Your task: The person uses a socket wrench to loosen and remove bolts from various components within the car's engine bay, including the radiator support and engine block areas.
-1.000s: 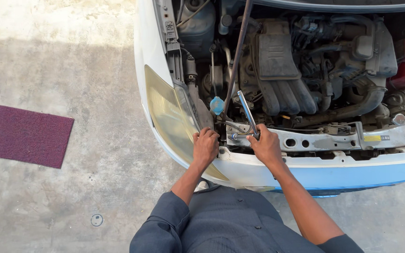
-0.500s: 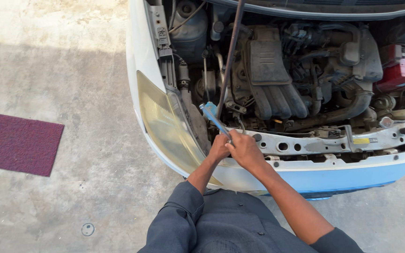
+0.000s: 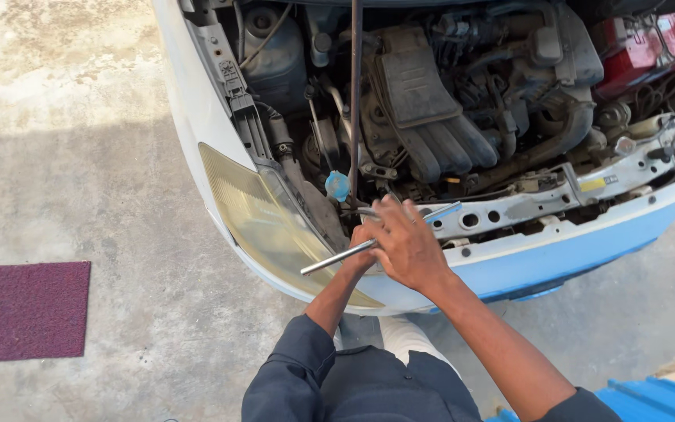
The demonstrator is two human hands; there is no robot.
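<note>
I hold a long silver metal tool [image 3: 337,256] in front of the car, just over the edge where the headlight [image 3: 263,227] meets the front panel. The tool lies slanted, with its bare end poking out to my left and a bluish end [image 3: 445,211] sticking out past my fingers on the other side. My right hand [image 3: 406,244] is on top, and its grip is closed around the middle of the tool. My left hand [image 3: 359,248] sits right under and behind it, mostly hidden, so I cannot tell if its grip is closed on the tool or only touching it. Just above my hands is a small round blue cap [image 3: 337,186], and next to it a thin dark rod [image 3: 355,101] stands straight up out of the engine bay. Behind that is the big dark engine cover [image 3: 423,101] with thick ribbed pipes. A silver metal bar with holes [image 3: 525,205] runs across the front of the car, close to my fingers. Far over at the top corner is a red box [image 3: 641,48]. The car's bumper [image 3: 580,250] is white and light blue. The ground is grey concrete [image 3: 80,156], and a dark red mat [image 3: 21,311] lies on it, well apart from the car.
</note>
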